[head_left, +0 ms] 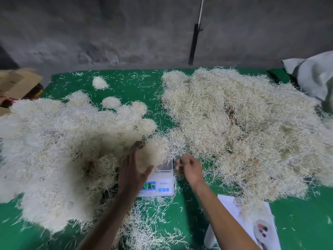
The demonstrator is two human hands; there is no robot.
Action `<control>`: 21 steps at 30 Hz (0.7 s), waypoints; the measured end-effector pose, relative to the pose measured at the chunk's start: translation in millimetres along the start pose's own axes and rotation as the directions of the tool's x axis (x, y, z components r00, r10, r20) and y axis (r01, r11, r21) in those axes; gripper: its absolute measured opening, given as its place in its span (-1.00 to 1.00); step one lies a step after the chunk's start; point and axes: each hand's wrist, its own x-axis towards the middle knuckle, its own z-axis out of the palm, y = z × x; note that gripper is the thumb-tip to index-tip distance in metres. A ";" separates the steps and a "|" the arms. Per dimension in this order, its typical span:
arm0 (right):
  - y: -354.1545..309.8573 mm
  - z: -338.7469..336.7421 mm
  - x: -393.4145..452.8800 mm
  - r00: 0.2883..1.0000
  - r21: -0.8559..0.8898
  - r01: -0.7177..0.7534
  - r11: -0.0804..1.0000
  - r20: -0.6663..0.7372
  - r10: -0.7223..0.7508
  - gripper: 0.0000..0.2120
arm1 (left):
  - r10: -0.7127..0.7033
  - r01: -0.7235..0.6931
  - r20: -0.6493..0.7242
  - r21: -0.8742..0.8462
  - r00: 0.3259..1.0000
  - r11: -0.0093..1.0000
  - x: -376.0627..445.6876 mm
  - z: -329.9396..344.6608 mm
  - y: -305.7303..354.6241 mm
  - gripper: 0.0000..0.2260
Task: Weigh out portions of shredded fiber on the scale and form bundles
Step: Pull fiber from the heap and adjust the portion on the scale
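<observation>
On the scale, at the near middle of the green mat, a tuft of fiber sits over the pan, half hiding it. The left hand cups the tuft from the left, thumb spread beneath and fingers reaching up its side, grasping it loosely. The right hand hovers just right of the pan with fingers curled together; whether it pinches a few strands I cannot tell.

The display is lit, but the digits are too blurred to read. The left palm lies partly across it, so the weight could be misjudged, and any pressure from that hand on the pan would likely skew the reading.

Loose strands from the raw heap on the right reach the scale's edge, and the bundle pile on the left crowds it too. Either could drape onto the pan and add weight. Lifting the tuft carelessly may drag neighbouring fiber along or shed strands, spoiling the portion.
</observation>
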 end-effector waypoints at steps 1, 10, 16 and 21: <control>5.0 7.9 -9.5 1.000 -0.011 -0.005 1.000 0.016 0.005 -0.70 | -0.048 0.047 -0.006 -0.084 0.999 0.995 -10.4 -3.4 -0.7 -0.21; 52.1 49.1 -88.2 0.991 0.207 -0.123 0.971 0.083 0.108 -0.70 | -0.529 0.535 0.372 -0.823 0.763 0.194 -103.5 -11.5 -25.0 -0.68; 77.8 51.7 -120.5 0.983 0.228 -0.147 0.963 0.140 0.116 -0.65 | -0.474 0.572 0.586 -0.797 0.657 -0.193 -127.9 -16.4 -49.1 -0.48; 82.7 59.0 -126.4 0.985 0.186 -0.137 0.973 0.128 0.114 -0.67 | -0.491 0.567 0.617 -0.779 0.615 -0.269 -131.4 -18.8 -50.6 -0.46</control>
